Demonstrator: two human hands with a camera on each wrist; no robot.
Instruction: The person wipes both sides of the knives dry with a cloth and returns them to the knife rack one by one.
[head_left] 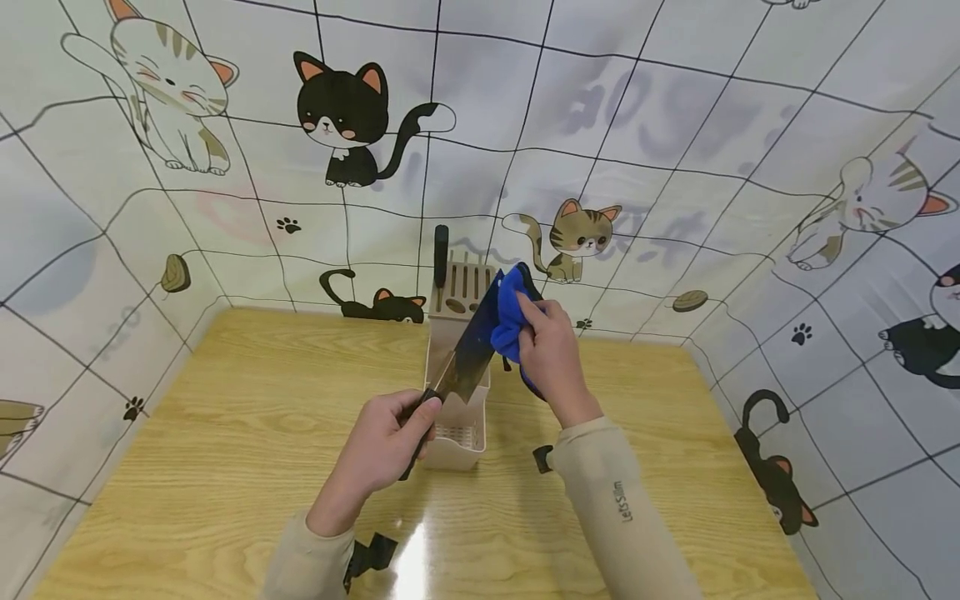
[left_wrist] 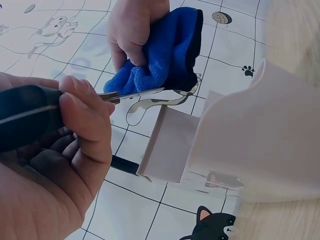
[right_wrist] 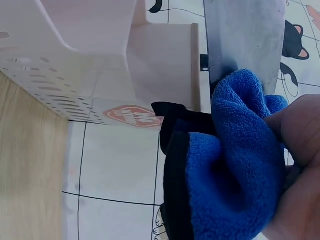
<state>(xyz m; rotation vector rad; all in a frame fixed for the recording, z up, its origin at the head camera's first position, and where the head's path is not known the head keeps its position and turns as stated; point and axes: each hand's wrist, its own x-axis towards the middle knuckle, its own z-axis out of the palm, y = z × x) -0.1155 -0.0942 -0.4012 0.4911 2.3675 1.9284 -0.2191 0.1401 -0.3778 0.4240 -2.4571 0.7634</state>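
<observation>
The left hand (head_left: 390, 437) has its fingers and thumb curled around the black handle (left_wrist: 30, 117) of a cleaver (head_left: 474, 354), whose broad blade slants up and away from that fist toward the right hand. The right hand (head_left: 553, 350) grasps a bunched blue cloth (head_left: 510, 312) with dark edging, pressed against the far end of the blade; whether the cloth folds over both faces cannot be told. The step in hand looks like wiping the blade, with the left hand steadying it while the right works the cloth. The next move seems to call for a firm hold on the handle and a stroke along the flat, fingertips kept behind the fabric and off the cutting edge. Beyond the hands, the cleaver is held up in front of a beige slotted knife holder (head_left: 453, 454), with one black-handled utensil (head_left: 441, 254) upright in a left-hand slot. The holder stands on a wood-grain table (head_left: 262, 400), near the cat-patterned wall covering (head_left: 480, 100) at the back.
</observation>
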